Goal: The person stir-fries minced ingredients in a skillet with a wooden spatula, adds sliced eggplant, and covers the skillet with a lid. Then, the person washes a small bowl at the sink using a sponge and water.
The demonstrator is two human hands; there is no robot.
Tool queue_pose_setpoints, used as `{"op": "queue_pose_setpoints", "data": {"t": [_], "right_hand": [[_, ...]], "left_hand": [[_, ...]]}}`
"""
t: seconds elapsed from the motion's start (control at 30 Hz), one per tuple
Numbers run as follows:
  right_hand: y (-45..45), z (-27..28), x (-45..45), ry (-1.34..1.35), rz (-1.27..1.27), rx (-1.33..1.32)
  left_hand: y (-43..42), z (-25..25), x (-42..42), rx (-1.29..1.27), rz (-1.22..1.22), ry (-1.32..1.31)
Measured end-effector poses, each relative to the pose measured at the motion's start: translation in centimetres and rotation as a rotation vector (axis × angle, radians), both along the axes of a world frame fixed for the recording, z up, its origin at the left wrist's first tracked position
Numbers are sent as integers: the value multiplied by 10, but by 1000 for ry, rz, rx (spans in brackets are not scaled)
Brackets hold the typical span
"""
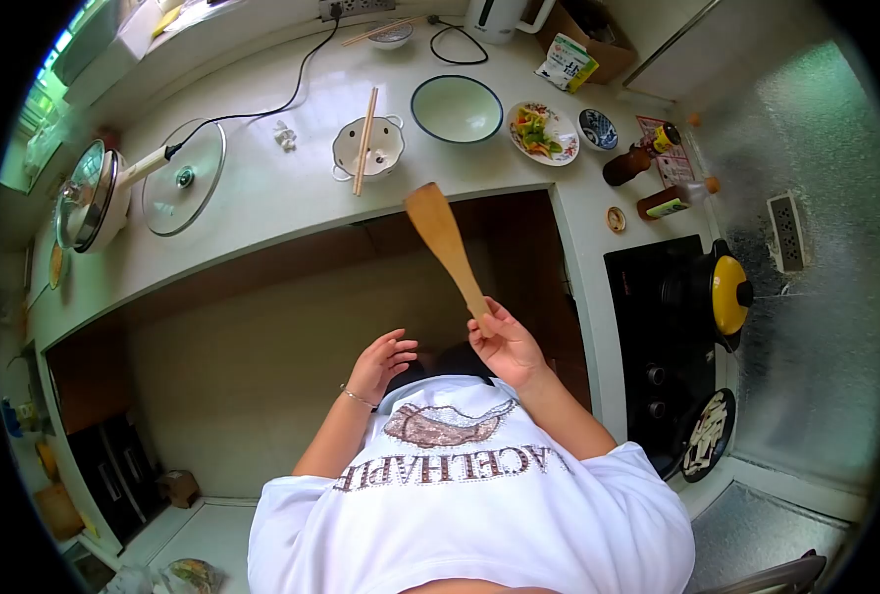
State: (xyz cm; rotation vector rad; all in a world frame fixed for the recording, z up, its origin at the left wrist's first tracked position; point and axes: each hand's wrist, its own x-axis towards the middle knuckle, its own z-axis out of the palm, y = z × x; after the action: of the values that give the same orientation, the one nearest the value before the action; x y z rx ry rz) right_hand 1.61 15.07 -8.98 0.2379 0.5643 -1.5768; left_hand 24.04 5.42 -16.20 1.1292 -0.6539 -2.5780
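Note:
A wooden spatula point(438, 230) is gripped by its handle in my right hand point(508, 343), its flat blade pointing up and away toward the counter. My left hand point(384, 362) is held in front of my body, fingers loosely bent and apart, with nothing in it. Beyond the blade, on the counter, stands a white two-handled bowl point(385, 156) with a pair of chopsticks point(366, 139) laid across it. Beside that bowl are a large pale green bowl point(457, 109) and a floral plate of cut vegetables point(543, 133).
Right: a black stove point(648, 317) carries a pot with a yellow lid point(730, 294) and a pan of pale strips point(707, 436). Bottles point(626, 167) and a small patterned bowl point(597, 129) stand behind. Left: an electric pot point(103, 203) and a glass lid point(184, 203). A cord point(296, 91) crosses the counter.

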Motion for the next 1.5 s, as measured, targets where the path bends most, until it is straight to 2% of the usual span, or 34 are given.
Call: {"op": "queue_pose_setpoints", "data": {"t": [0.23, 0.3, 0.43, 0.57, 0.73, 0.9, 1.0, 1.03, 1.1, 1.13, 1.2, 1.23, 1.3, 1.37, 1.43, 1.47, 1.5], "right_hand": [[-50, -6, -48, -71, 22, -62], [-59, -11, -77, -57, -99, -78], [-59, -33, -164, 208, -301, -38], [-51, -70, -250, 443, -399, 139], [-63, -109, -311, 430, -416, 229], [-84, -119, -341, 436, -452, 290], [-91, -118, -348, 994, -343, 403], [-90, -120, -351, 994, -341, 403], [-90, -119, -352, 1321, -306, 428], [-91, -116, -353, 1320, -307, 427], [-90, -111, -351, 1523, -226, 518], [-88, -106, -348, 1519, -226, 517], [-88, -92, -343, 1857, -113, 730], [-90, -78, -327, 1917, -176, 722], [-96, -58, -308, 2367, -278, 820], [-102, -44, -297, 2507, -357, 774], [-107, -39, -286, 2519, -354, 733]], "left_hand": [[-24, -3, -23, 10, 114, -19], [-35, -2, -35, -9, 146, -42], [-63, 4, -74, -23, 137, -26], [-91, 11, -130, -39, -2, -58], [-117, 37, -197, -67, -126, -139], [-127, 36, -223, -72, -176, -168], [-129, 33, -224, -44, -191, -187], [-130, 33, -224, -46, -201, -202], [-134, 32, -223, -50, -209, -217], [-137, 30, -223, -60, -222, -200], [-143, 28, -221, -69, -236, -188], [-148, 28, -222, -80, -272, -184], [-157, 29, -219, -98, -306, -177], [-165, 30, -212, -154, -359, -119], [-173, 35, -201, -183, -355, -103], [-177, 35, -195, -222, -385, -93], [-178, 35, -188, -258, -401, -87]]}}
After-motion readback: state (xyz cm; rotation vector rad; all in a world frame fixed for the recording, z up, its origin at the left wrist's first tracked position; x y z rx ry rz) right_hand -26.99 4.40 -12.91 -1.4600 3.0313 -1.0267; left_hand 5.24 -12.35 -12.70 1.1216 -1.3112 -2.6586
